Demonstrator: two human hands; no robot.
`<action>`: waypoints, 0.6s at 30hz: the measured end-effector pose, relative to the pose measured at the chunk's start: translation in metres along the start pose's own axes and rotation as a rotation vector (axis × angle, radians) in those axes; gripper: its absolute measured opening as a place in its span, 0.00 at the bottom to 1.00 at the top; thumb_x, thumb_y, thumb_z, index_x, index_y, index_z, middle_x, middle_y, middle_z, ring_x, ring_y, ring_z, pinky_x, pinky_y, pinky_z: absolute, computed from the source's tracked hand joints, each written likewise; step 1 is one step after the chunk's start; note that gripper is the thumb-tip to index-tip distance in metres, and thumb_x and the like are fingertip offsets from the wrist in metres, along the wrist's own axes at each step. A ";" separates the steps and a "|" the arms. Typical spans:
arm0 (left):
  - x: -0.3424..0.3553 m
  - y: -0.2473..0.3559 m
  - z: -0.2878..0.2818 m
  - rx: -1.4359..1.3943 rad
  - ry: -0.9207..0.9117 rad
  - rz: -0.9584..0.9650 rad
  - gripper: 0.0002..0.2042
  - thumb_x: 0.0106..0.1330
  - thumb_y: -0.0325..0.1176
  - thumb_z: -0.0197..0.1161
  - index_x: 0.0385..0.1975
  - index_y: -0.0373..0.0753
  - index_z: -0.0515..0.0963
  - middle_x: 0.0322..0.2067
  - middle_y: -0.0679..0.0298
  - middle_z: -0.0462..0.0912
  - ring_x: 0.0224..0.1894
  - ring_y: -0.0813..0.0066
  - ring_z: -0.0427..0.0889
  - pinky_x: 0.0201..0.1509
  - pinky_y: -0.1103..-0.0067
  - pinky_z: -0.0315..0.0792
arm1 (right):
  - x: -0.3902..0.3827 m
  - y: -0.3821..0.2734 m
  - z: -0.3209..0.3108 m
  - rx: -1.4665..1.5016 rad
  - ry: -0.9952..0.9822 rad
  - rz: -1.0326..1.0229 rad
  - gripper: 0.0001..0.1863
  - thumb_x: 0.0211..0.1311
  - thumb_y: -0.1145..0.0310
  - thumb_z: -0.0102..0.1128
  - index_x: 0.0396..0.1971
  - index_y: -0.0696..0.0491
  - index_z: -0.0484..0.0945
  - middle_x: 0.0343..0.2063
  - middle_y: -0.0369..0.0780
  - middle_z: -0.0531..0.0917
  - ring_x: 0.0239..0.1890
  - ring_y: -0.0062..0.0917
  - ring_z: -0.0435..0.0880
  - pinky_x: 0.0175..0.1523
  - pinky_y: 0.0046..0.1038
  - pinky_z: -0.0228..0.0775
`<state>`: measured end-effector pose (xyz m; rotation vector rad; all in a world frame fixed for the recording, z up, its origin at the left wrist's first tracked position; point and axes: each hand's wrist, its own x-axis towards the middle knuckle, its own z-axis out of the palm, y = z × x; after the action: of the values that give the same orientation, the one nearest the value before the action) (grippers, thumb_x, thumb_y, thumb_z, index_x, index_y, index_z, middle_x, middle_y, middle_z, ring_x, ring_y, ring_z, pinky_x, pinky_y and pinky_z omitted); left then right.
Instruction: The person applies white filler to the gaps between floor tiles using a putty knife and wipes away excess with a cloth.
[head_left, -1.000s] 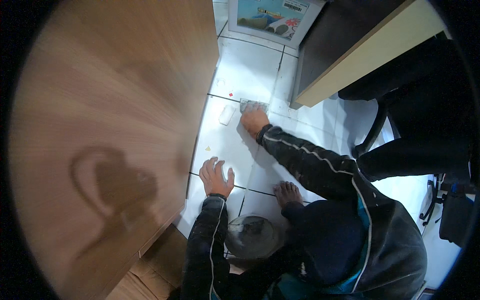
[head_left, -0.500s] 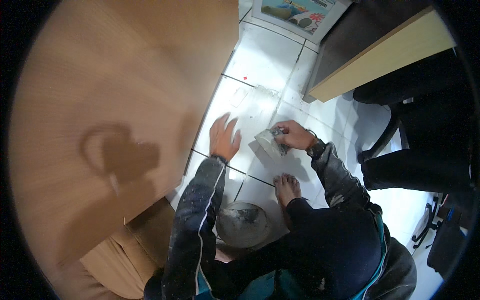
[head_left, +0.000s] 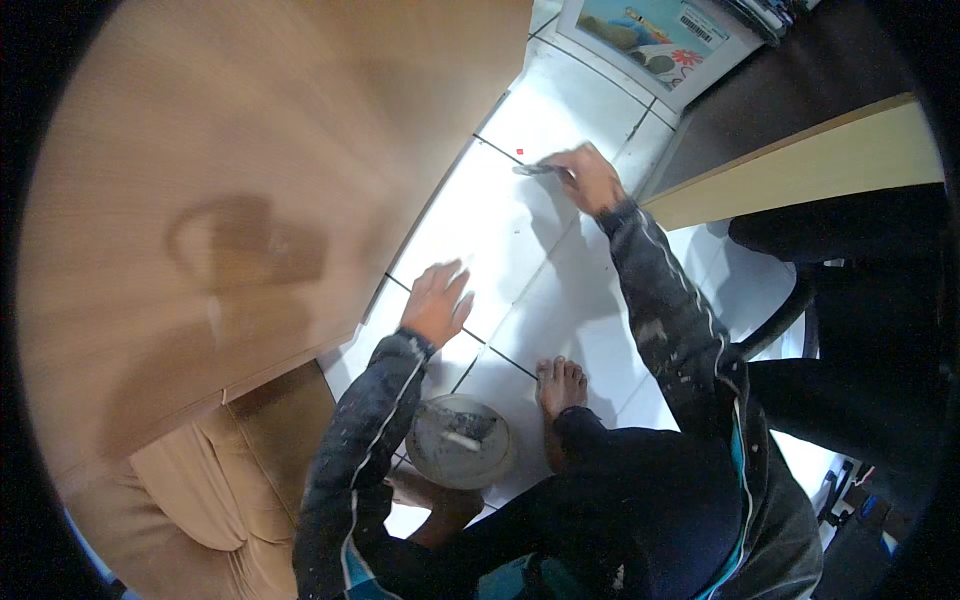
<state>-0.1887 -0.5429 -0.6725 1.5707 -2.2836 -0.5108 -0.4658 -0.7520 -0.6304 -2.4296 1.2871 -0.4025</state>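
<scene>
Right hand [head_left: 588,178]: closed in a pinch on the flat tool, arm stretched forward over the tiles; slightly blurred.

Flat tool [head_left: 541,169]: one, thin, grey, seen nearly edge-on, jutting leftward from the right hand's fingers. Located over the far part of the tiles, near the red chip [head_left: 519,152]. Whether its edge touches the floor cannot be told. Handling, as a judgement: a firm pinch near the middle of the back should keep the edge from twisting; a low, even tilt and light, steady pressure would suit a hard surface, with less force where the edge crosses a joint.

Left hand [head_left: 437,302]: fingers spread, holding nothing visible; touching the tiles or just above them, cannot tell. Best placed, in judgement, clear of the tool's path; planted flat, it would steady the reach.

Tiles [head_left: 440,240]: white, glossy, dark joints. Glare hides fine residue, so a low viewing angle would help check the surface.

Bucket [head_left: 428,456]: round, pale, between the left forearm and the foot [head_left: 563,390]; contains dark grey matter and a white piece [head_left: 459,441]. Within easy reach, apparently; care advised against knocking it.

Panel [head_left: 300,120]: wooden, bordering the tiles at left; the tool's corner is best kept off its edge.
</scene>
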 end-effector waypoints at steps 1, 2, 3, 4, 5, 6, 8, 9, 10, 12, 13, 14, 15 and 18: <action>-0.015 0.001 -0.009 -0.074 -0.034 -0.020 0.17 0.63 0.36 0.61 0.49 0.36 0.77 0.54 0.53 0.73 0.58 0.52 0.69 0.62 0.63 0.64 | 0.012 0.009 0.015 -0.059 0.171 -0.161 0.15 0.50 0.74 0.59 0.37 0.41 0.87 0.34 0.34 0.87 0.35 0.35 0.77 0.48 0.31 0.69; -0.052 -0.008 -0.014 -0.118 -0.021 -0.107 0.13 0.62 0.34 0.62 0.45 0.37 0.79 0.49 0.53 0.76 0.56 0.54 0.72 0.61 0.64 0.65 | 0.032 -0.012 0.036 0.010 0.095 -0.218 0.15 0.50 0.74 0.60 0.35 0.39 0.88 0.33 0.32 0.87 0.38 0.34 0.77 0.48 0.32 0.70; -0.069 -0.009 -0.021 -0.132 -0.028 -0.102 0.13 0.62 0.34 0.62 0.44 0.37 0.80 0.49 0.54 0.76 0.55 0.53 0.72 0.61 0.64 0.65 | 0.036 -0.012 0.037 -0.061 0.006 -0.202 0.15 0.50 0.74 0.60 0.35 0.38 0.88 0.33 0.32 0.87 0.39 0.33 0.78 0.48 0.32 0.70; -0.083 -0.009 -0.029 -0.142 -0.031 -0.100 0.12 0.62 0.34 0.62 0.44 0.37 0.80 0.48 0.54 0.77 0.54 0.53 0.73 0.61 0.64 0.65 | 0.037 -0.012 0.037 -0.132 -0.080 -0.190 0.16 0.50 0.74 0.60 0.35 0.37 0.88 0.32 0.32 0.87 0.40 0.32 0.78 0.48 0.31 0.70; -0.095 -0.006 -0.033 -0.148 -0.036 -0.100 0.12 0.62 0.34 0.62 0.44 0.37 0.80 0.48 0.54 0.77 0.54 0.53 0.73 0.61 0.64 0.65 | 0.029 -0.009 0.036 -0.132 -0.086 -0.185 0.16 0.50 0.74 0.60 0.35 0.37 0.88 0.32 0.32 0.87 0.40 0.32 0.78 0.48 0.31 0.70; -0.097 -0.004 -0.035 -0.177 -0.016 -0.141 0.13 0.63 0.34 0.61 0.46 0.37 0.79 0.50 0.53 0.76 0.56 0.52 0.71 0.62 0.63 0.64 | 0.014 0.004 0.024 -0.137 -0.130 -0.118 0.17 0.48 0.77 0.58 0.35 0.40 0.87 0.35 0.33 0.86 0.43 0.33 0.77 0.50 0.32 0.70; -0.112 0.001 -0.038 -0.185 0.014 -0.223 0.14 0.63 0.34 0.61 0.47 0.37 0.79 0.52 0.52 0.75 0.58 0.51 0.70 0.64 0.63 0.63 | -0.006 0.005 0.019 -0.117 -0.178 -0.091 0.18 0.47 0.80 0.57 0.34 0.43 0.86 0.37 0.35 0.86 0.46 0.34 0.77 0.52 0.32 0.70; -0.112 0.004 -0.034 -0.166 0.089 -0.257 0.16 0.64 0.35 0.60 0.50 0.37 0.77 0.54 0.51 0.73 0.60 0.49 0.68 0.65 0.61 0.60 | -0.027 0.006 0.010 -0.215 -0.187 -0.032 0.18 0.47 0.79 0.57 0.34 0.42 0.87 0.37 0.34 0.86 0.45 0.34 0.78 0.51 0.32 0.71; -0.117 0.008 -0.032 -0.144 0.168 -0.306 0.18 0.64 0.35 0.60 0.53 0.38 0.75 0.57 0.49 0.72 0.62 0.48 0.66 0.67 0.60 0.58 | -0.038 0.006 0.006 -0.309 -0.202 0.013 0.17 0.47 0.79 0.58 0.34 0.42 0.87 0.36 0.34 0.86 0.45 0.33 0.78 0.49 0.31 0.72; -0.131 -0.003 -0.021 -0.190 0.151 -0.360 0.21 0.67 0.37 0.58 0.59 0.39 0.71 0.62 0.47 0.67 0.66 0.45 0.60 0.70 0.58 0.52 | -0.045 0.015 0.005 -0.356 -0.210 -0.038 0.17 0.48 0.76 0.58 0.36 0.39 0.87 0.34 0.36 0.86 0.43 0.34 0.79 0.48 0.33 0.73; -0.136 -0.005 -0.018 -0.228 0.170 -0.421 0.22 0.68 0.39 0.58 0.60 0.40 0.70 0.64 0.47 0.64 0.67 0.44 0.58 0.71 0.57 0.50 | -0.046 0.017 0.006 -0.400 -0.212 -0.084 0.18 0.50 0.73 0.59 0.38 0.37 0.87 0.31 0.39 0.86 0.41 0.36 0.81 0.47 0.35 0.74; -0.140 -0.006 -0.015 -0.267 0.188 -0.479 0.23 0.68 0.41 0.57 0.62 0.40 0.69 0.65 0.47 0.62 0.69 0.43 0.55 0.72 0.57 0.48 | -0.042 0.019 0.007 -0.406 -0.215 -0.087 0.18 0.50 0.73 0.59 0.38 0.37 0.87 0.31 0.39 0.86 0.41 0.36 0.81 0.47 0.35 0.74; -0.144 -0.008 -0.014 -0.263 0.192 -0.483 0.23 0.68 0.41 0.57 0.62 0.40 0.69 0.65 0.47 0.62 0.69 0.43 0.55 0.72 0.57 0.48 | -0.031 0.016 0.008 -0.349 -0.233 -0.022 0.16 0.51 0.72 0.58 0.38 0.38 0.87 0.31 0.41 0.86 0.38 0.39 0.82 0.46 0.37 0.75; -0.150 -0.014 -0.012 -0.254 0.109 -0.572 0.28 0.69 0.45 0.57 0.66 0.40 0.63 0.69 0.47 0.54 0.72 0.43 0.48 0.73 0.56 0.44 | -0.004 -0.005 0.009 -0.241 -0.184 0.090 0.13 0.52 0.71 0.57 0.37 0.43 0.86 0.30 0.45 0.85 0.35 0.44 0.84 0.44 0.39 0.76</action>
<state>-0.1202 -0.4077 -0.6771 2.0446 -1.5927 -0.7929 -0.4610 -0.7445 -0.6367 -2.5191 1.4258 0.0029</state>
